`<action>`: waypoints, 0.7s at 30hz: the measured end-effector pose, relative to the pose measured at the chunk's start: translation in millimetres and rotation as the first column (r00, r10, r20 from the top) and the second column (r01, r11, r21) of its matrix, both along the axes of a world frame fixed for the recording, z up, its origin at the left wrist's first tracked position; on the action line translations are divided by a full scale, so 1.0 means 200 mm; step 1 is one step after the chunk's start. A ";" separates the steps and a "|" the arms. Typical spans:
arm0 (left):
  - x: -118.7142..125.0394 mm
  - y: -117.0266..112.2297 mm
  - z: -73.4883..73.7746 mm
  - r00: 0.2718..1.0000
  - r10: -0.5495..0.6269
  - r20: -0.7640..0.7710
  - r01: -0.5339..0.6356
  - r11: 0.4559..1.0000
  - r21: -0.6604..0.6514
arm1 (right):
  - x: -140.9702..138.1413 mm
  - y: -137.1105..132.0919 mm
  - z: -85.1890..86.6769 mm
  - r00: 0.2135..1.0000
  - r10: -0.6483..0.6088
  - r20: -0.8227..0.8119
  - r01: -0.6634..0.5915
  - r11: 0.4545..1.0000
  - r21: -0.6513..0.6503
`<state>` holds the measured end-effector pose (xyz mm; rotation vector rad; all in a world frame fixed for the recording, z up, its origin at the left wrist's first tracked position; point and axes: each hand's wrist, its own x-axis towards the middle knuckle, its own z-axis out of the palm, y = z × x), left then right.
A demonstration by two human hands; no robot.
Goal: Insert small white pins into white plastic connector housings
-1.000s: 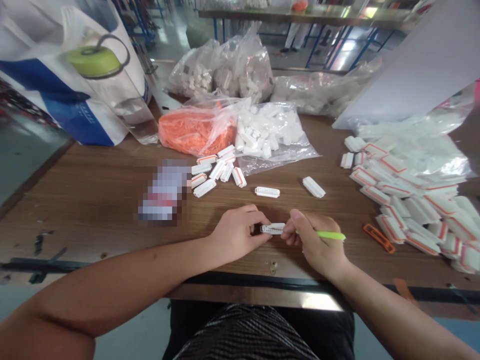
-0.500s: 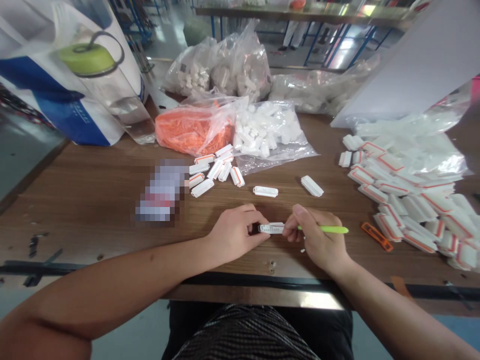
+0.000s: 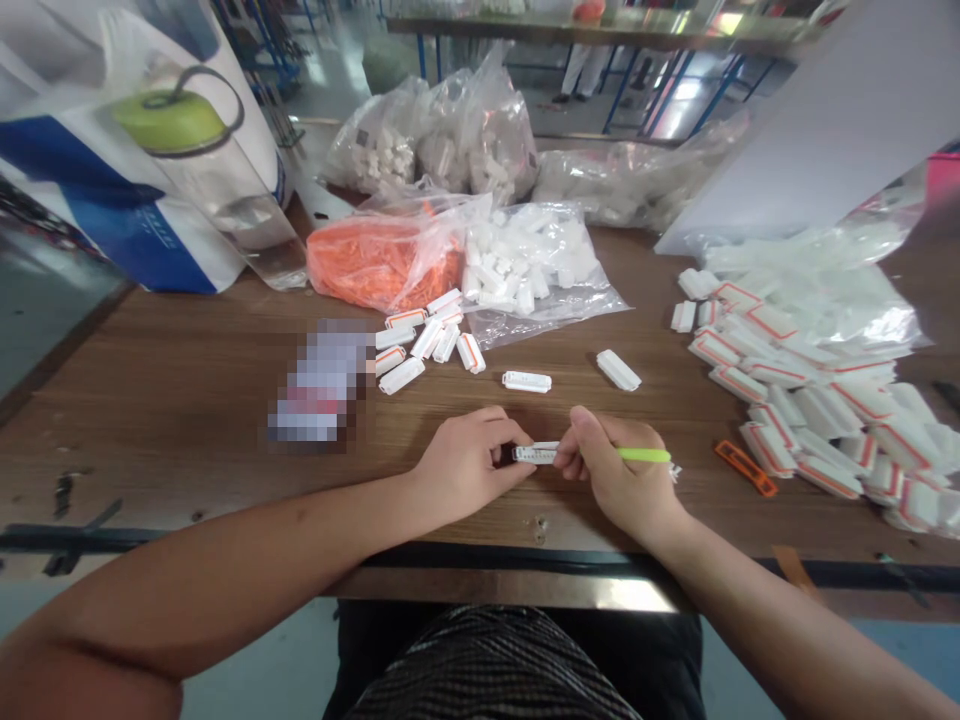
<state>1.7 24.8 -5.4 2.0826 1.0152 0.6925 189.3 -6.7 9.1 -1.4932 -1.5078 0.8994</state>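
My left hand (image 3: 476,465) pinches one end of a small white plastic casing (image 3: 534,455) with rows of tiny marks, low over the table's near side. Closed around a slim tool with a lime-green handle (image 3: 643,455), my right hand (image 3: 619,465) is at the casing's other end. Its fingers hide the tool's tip, so I cannot tell what kind of tool it is. Beyond my hands lie two single white casings, one straight ahead (image 3: 526,381) and one further right (image 3: 619,370). Small white scraps (image 3: 675,471) show beside my right hand.
An orange frame (image 3: 745,468) lies right of my hands, before a heap of white casings with orange edging (image 3: 817,420). A smaller group (image 3: 427,338) sits ahead left, by bags of orange parts (image 3: 386,262) and white parts (image 3: 525,260). A bottle (image 3: 217,190) stands far left.
My right hand has shifted slightly left along the casing with the green-handled tool. White scraps now show at its right side. My left hand keeps its pinch.
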 end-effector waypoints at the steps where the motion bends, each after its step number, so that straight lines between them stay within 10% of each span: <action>1: 0.00 0.00 0.00 1.000 0.003 0.000 -0.003 1.000 -0.002 | 0.00 0.00 0.00 1.000 0.007 0.011 -0.007 1.000 0.016; 21: 0.00 0.00 -0.01 1.000 0.001 -0.001 -0.001 1.000 -0.006 | 0.01 -0.02 -0.01 0.995 -0.009 -0.096 0.011 1.000 0.016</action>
